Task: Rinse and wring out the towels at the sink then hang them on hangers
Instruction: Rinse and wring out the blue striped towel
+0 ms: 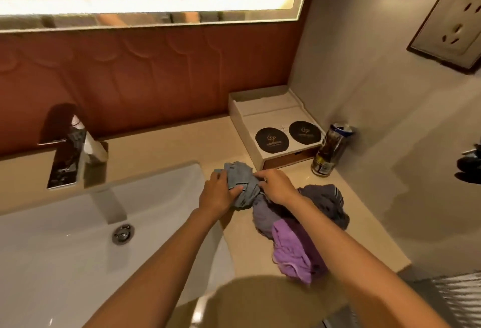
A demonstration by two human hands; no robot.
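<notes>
Your left grip point(217, 193) and right grip point(277, 187) both curl their fingers round a bunched blue towel point(240, 180) on the tabletop point(169, 137), just right of the sink point(65, 236). A grey towel point(325, 201) and a purple towel point(294, 249) lie heaped together beside it, under your right forearm.

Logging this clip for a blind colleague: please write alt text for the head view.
The left hand and right hand grip a crumpled blue-grey towel on the beige counter, just right of the white sink. A grey towel and a purple towel lie heaped beside it, near a can.
</notes>
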